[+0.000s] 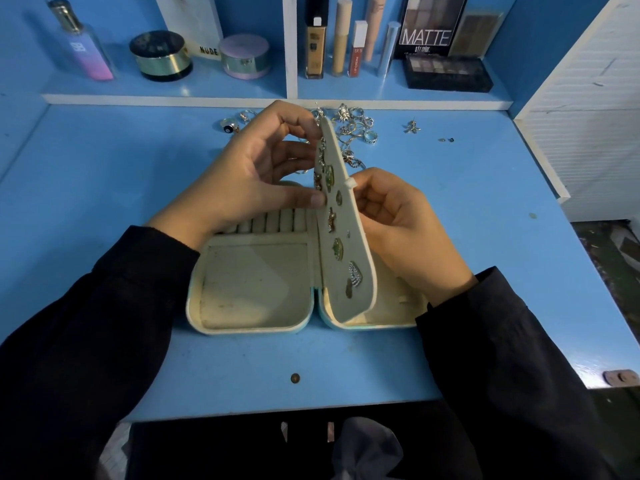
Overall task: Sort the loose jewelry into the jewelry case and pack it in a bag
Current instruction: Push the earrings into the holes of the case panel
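An open cream jewelry case lies on the blue desk, its ring rolls at the back of the left half. Its middle flap stands upright, studded with several earrings. My left hand holds the flap's left face, thumb and fingertips on an earring near the top. My right hand sits behind the flap and pinches something at its back, near a small white tab. A heap of loose silver rings and chains lies behind the case. No bag shows.
More loose pieces lie on the desk: rings at the back left, an earring and small studs to the right. A shelf behind holds perfume, jars and makeup. A white cabinet stands at the right. A small brown button lies near the front.
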{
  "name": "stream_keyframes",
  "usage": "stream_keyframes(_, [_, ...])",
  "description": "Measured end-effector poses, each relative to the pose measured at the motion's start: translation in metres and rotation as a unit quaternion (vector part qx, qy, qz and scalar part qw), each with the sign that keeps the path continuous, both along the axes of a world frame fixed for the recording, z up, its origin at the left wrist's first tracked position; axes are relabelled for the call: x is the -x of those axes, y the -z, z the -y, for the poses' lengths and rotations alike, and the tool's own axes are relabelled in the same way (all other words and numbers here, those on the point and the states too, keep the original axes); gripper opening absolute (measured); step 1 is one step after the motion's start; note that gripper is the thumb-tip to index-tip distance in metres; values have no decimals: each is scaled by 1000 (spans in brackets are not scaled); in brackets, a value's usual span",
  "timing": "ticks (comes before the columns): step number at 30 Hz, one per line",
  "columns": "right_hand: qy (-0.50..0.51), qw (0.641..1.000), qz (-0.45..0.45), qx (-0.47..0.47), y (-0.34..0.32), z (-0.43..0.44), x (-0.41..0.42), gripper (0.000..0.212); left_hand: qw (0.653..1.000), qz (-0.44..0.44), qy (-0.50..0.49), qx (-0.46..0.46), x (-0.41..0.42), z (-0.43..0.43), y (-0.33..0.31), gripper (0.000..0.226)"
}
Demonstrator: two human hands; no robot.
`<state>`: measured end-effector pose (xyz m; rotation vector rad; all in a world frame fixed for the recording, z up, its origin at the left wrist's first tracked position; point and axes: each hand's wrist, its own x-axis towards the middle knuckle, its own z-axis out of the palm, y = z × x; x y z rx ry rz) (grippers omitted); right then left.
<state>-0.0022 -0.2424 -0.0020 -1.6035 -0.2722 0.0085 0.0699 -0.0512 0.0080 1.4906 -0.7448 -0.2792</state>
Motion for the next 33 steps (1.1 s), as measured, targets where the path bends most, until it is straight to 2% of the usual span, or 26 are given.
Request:
stream_keyframes(14, [2, 999, 47, 21, 0, 0, -3, 16, 1000, -2, 6, 7, 3, 1, -1, 59])
stream_keyframes(25, [-36, 998, 9, -52, 0, 3, -4, 17, 1000, 6, 1, 7, 1, 1, 0, 59])
stream_keyframes(33, [-20, 998, 45, -44, -1, 0, -4, 14, 1000, 3, 2, 3, 1, 0, -1, 58])
